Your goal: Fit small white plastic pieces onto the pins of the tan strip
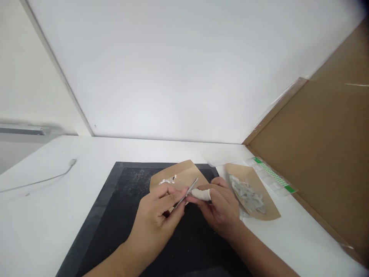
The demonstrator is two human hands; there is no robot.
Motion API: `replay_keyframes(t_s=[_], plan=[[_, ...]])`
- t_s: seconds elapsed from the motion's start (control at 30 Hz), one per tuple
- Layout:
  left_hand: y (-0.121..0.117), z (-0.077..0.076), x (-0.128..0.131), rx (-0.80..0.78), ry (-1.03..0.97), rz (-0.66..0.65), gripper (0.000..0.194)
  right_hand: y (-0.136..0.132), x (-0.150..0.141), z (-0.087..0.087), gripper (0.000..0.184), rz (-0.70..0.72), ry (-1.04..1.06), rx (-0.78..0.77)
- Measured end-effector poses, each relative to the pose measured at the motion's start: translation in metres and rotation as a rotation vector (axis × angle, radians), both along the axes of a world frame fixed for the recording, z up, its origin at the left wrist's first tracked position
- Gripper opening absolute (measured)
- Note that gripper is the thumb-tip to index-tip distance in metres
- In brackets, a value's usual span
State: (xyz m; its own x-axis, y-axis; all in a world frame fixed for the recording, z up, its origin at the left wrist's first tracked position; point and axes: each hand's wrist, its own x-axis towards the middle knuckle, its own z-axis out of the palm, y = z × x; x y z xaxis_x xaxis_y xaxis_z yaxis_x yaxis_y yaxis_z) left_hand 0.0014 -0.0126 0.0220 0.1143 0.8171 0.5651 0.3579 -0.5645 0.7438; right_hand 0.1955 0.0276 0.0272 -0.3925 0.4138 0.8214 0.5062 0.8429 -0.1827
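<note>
My left hand (160, 209) is closed, thumb and fingers pinching a thin flat grey strip (193, 184) that slants up to the right. It looks like a narrow file, but its kind is not certain. My right hand (220, 206) is closed too, its fingertips pressed against the strip's side. A whitish finger cot (201, 194) covers one right finger. Whatever lies between the right fingertips is too small and hidden to name. Behind the hands, a brown paper sheet (184, 169) carries several small white pieces (168, 181).
A black mat (115, 231) lies under the hands on the white table (37, 215). To the right, another brown paper (269, 209) bears a heap of pale translucent pieces (250, 198). Beyond it are a clear case with a green label (273, 175) and a brown board (323, 146). A cable (57, 176) lies left.
</note>
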Motion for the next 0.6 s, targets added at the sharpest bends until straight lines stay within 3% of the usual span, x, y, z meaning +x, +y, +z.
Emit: replay_keyframes(t_s=[0.2, 0.6], plan=[[0.0005, -0.001, 0.0005, 0.034, -0.008, 0.016, 0.024, -0.0019, -0.0032, -0.0059, 0.013, -0.022, -0.032, -0.037], [-0.0008, -0.0028, 0.0037, 0.097, 0.043, 0.026, 0.018, -0.0031, -0.0056, -0.0092, 0.023, -0.135, -0.003, -0.056]])
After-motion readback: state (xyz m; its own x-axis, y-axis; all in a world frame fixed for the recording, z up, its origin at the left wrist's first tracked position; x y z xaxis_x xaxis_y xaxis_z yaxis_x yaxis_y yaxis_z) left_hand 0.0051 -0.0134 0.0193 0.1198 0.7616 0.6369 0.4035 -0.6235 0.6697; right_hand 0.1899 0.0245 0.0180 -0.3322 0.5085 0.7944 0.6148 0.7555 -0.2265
